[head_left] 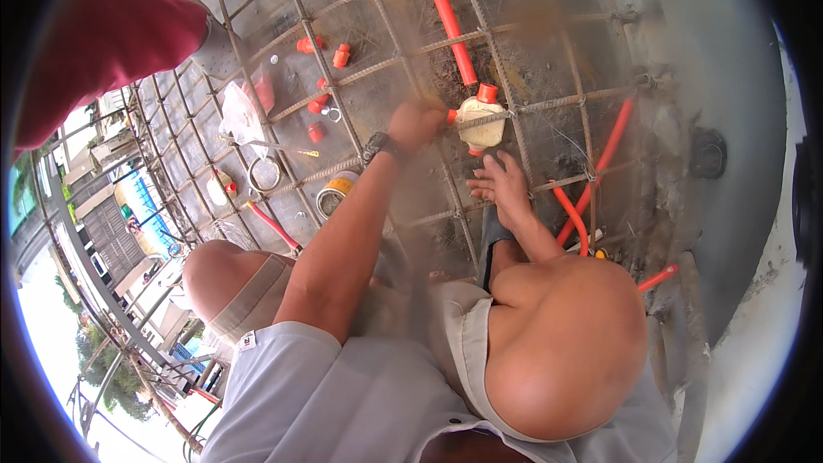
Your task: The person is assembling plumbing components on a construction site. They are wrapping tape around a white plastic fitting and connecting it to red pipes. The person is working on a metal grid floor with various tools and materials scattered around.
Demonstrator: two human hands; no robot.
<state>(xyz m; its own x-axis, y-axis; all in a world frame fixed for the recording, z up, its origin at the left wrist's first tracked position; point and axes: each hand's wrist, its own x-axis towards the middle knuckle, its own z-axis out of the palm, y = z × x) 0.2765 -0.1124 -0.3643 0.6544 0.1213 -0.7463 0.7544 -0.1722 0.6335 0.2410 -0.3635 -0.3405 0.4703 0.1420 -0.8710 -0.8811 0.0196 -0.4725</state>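
Observation:
A cream junction box [482,130] with orange connectors on its sides lies among the rebar, one bar crossing over it. My left hand [417,125], a dark watch on its wrist, is closed at the box's left side, its fingertips on the orange connector [452,117] there. Just below the box, my right hand [504,187] is open with its fingers apart and holds nothing. From the far side an orange conduit [446,17] runs down toward the box, its end a little short of the top connector [487,93].
The rebar grid [484,30] spans the slab. Loose orange fittings [341,56], a plastic bag [243,116], a tape roll [264,174] and a can [334,195] lie to the left. More orange conduit [607,150] lies at right. Another person's red-clothed leg [120,39] is at upper left.

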